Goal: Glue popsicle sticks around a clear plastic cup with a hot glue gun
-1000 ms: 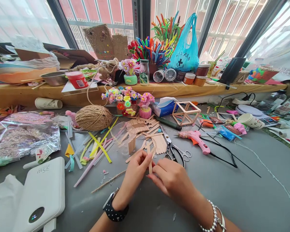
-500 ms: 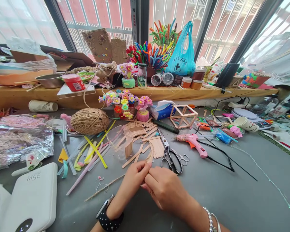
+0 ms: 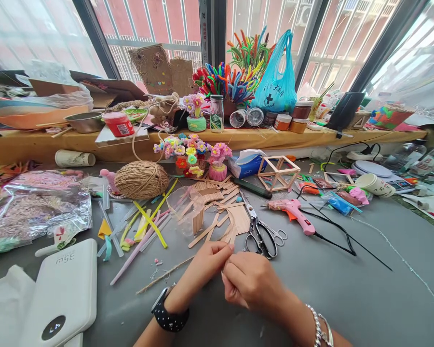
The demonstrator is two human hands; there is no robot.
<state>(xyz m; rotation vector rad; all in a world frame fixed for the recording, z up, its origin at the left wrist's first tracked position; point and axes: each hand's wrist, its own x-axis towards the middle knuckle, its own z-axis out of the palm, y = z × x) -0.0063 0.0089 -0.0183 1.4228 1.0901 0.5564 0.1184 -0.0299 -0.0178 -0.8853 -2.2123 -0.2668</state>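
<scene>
My left hand [image 3: 213,258] and my right hand [image 3: 251,279] meet low in the middle, above the grey table. Both are closed, fingertips pinched together and almost touching. Whatever lies between them is hidden by the fingers. A length of twine [image 3: 164,280] runs along the table and disappears behind my left hand. Just beyond the fingers lie wooden craft sticks [image 3: 202,231], some joined side by side into a flat panel [image 3: 239,219]. Black-handled scissors [image 3: 262,236] rest just past my right hand, with a smaller silver-handled pair [image 3: 280,236] beside them.
A pink glue gun [image 3: 292,214] with a black cord lies at right. Behind stand a stick frame cube [image 3: 279,173], a ball of twine [image 3: 142,180] and a clear plastic cup [image 3: 184,212]. Yellow strips [image 3: 150,224] and a white power bank [image 3: 67,289] are at left.
The whole view has shifted slightly, so things appear further right. My hands stay pinched together, and the pale curved strip seen above the fingertips shows less distinctly.
</scene>
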